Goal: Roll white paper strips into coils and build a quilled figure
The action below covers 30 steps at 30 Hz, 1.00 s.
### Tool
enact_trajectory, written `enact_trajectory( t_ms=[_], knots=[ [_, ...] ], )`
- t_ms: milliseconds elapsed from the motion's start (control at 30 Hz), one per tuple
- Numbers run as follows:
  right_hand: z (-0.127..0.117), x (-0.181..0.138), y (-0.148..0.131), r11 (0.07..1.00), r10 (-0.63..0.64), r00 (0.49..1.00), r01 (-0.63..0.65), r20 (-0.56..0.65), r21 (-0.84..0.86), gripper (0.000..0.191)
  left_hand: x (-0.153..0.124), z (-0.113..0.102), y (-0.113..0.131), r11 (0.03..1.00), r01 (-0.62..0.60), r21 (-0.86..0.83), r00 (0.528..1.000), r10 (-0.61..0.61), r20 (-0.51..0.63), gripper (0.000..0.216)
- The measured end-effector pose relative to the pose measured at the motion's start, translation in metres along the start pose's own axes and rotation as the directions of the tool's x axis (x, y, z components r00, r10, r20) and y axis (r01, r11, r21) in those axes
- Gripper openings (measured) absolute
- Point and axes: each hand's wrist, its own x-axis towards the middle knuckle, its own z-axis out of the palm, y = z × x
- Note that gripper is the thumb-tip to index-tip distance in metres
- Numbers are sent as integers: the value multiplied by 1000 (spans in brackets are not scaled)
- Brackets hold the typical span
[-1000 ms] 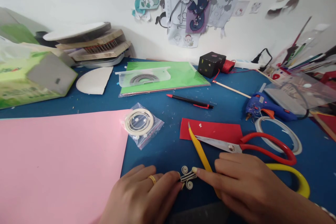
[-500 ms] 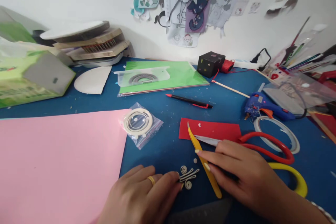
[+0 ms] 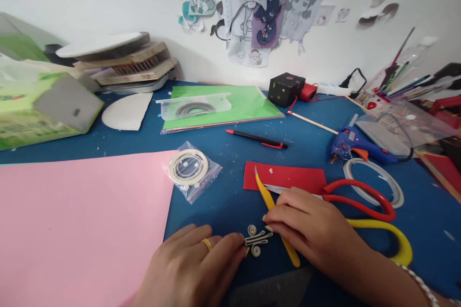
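A small cream paper scroll ornament [image 3: 256,240] lies on the blue table near the front edge. My left hand [image 3: 190,268], with a gold ring, lies flat with its fingertips pressing the ornament's left end. My right hand [image 3: 309,230] is curled, its fingertips pinched together at the ornament's right end. What they pinch, if anything, is too small to make out. Yellow tweezers [image 3: 264,195] lie on the table, partly under my right hand.
Red-handled scissors [image 3: 360,196] lie on a red paper strip [image 3: 288,176] behind my right hand. A pink sheet [image 3: 82,220] covers the left. A zip bag with a paper coil [image 3: 190,170], a pen [image 3: 257,139], a blue glue gun [image 3: 356,146] and a tape ring [image 3: 372,189] lie farther back.
My right hand lifted off the ornament toward the tweezers, then came back with pinched fingertips. A tiny white dot seen beside the ornament half a second ago no longer shows. My left hand stayed put.
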Motion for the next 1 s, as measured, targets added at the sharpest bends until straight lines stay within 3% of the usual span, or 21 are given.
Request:
enact_trajectory(
  t_ms=[233,400,600,833,1000],
  knots=[
    [-2,3,-2,999,-34,999,34,-16,-6,23,2,-1,0,1000,8,-18,1000,-8,-10,24],
    [-11,0,-2,990,49,996,-39,-79,133,13,-1,0,0,999,8,-32,1000,-7,13,21],
    [-15,-5,-3,959,160,983,-134,-90,249,21,-4,-1,-1,1000,1,-11,1000,-1,16,19],
    [-20,-1,-2,915,172,985,-168,21,366,13,2,1,0,1000,7,-7,1000,-7,5,21],
    [-18,-2,-3,906,217,976,-191,-29,378,26,0,-1,-1,999,11,-33,1000,-10,23,20]
  ],
)
